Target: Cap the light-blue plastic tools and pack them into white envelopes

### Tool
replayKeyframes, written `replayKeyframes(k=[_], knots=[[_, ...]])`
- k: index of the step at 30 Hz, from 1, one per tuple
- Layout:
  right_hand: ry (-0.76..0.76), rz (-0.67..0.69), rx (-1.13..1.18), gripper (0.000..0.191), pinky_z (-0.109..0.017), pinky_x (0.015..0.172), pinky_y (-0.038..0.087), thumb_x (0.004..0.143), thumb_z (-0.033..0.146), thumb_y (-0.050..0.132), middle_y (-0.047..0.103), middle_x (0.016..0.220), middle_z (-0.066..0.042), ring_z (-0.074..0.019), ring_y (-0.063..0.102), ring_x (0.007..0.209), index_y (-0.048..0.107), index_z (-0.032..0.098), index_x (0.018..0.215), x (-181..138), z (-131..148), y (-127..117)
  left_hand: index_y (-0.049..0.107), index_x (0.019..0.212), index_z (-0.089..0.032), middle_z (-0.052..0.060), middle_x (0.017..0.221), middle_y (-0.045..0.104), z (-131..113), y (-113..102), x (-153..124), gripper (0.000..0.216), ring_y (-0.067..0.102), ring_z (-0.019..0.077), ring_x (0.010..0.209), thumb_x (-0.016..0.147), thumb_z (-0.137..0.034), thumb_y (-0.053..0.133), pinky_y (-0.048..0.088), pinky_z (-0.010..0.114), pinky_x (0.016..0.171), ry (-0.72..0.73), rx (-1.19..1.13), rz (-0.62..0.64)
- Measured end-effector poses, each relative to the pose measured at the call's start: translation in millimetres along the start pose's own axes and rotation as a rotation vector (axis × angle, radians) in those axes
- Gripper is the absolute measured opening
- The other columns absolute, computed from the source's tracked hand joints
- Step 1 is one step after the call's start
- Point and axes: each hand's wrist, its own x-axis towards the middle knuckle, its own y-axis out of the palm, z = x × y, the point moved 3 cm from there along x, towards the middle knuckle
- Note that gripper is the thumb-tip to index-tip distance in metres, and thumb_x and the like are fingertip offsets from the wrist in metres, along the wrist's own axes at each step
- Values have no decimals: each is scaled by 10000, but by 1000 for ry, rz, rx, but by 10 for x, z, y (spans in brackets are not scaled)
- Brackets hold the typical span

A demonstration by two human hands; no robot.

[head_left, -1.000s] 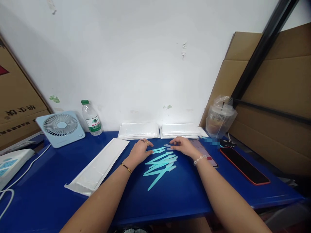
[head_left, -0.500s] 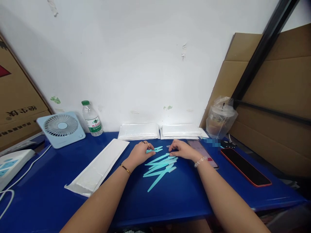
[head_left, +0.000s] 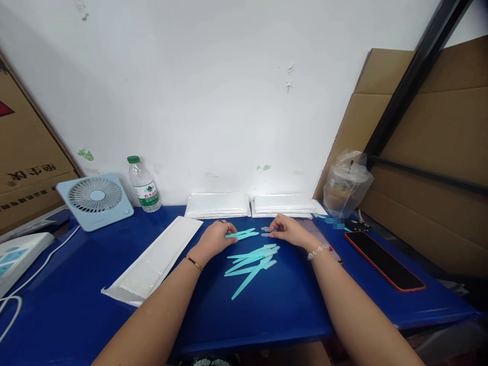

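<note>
One blue table bears one long white pouch, two pouch stacks, two phones and roughly eight piled teal sticks. The left hand pinches a stick pair, and the right hand pinches pale tips. Both hands have drawn off the pile.

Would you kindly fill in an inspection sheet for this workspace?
Surface: blue table.
Work items: teal sticks piled mid-table; long white pouch to their left; two white pouch stacks by the wall.
Clutter: fan, water bottle, bagged drink cup, two phones.
Hands: left hand curled at the end of a teal stick; right hand at small pale pieces; grips unclear.
Cables: white cable at left edge.
Surroundings: white wall, cardboard boxes both sides.
</note>
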Motion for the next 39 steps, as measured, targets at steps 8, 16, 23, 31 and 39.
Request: replayKeyframes(k=[8,16,23,31,39], knots=[[-45,261,-21,175,-250,639,430,707,343,681,522,826,-16,-131,528,707,663,176,758,-77,133,86,653,1073,-264,48,1065,591,49,169,57,324,516,215,995,803,-403,540,411,296,875,61,-71,35],[-30,190,56,227,-245,605,418,734,393,642,518,799,-12,-123,515,675,636,168,765,-51,227,116,659,1011,-245,36,1008,631,-188,92,-26,348,554,195,924,848,-472,452,427,279,783,147,-121,2],[-28,81,72,243,-251,623,419,725,411,642,566,779,-17,-144,559,703,628,169,737,-31,143,69,677,852,-212,15,846,670,-122,82,3,302,589,174,764,806,-451,499,408,247,642,46,-83,69],[-19,41,11,240,-240,629,410,741,412,635,565,807,-21,-141,548,725,652,174,765,-42,108,45,603,1092,-267,51,1063,580,-11,93,-9,414,493,239,1018,728,-464,606,405,326,838,42,4,51],[-123,244,-77,244,-237,591,384,719,424,670,504,811,-7,-123,485,678,680,204,822,-128,341,101,616,1011,-230,48,977,589,-147,86,-39,308,514,211,952,793,-433,536,421,301,791,104,-58,25]])
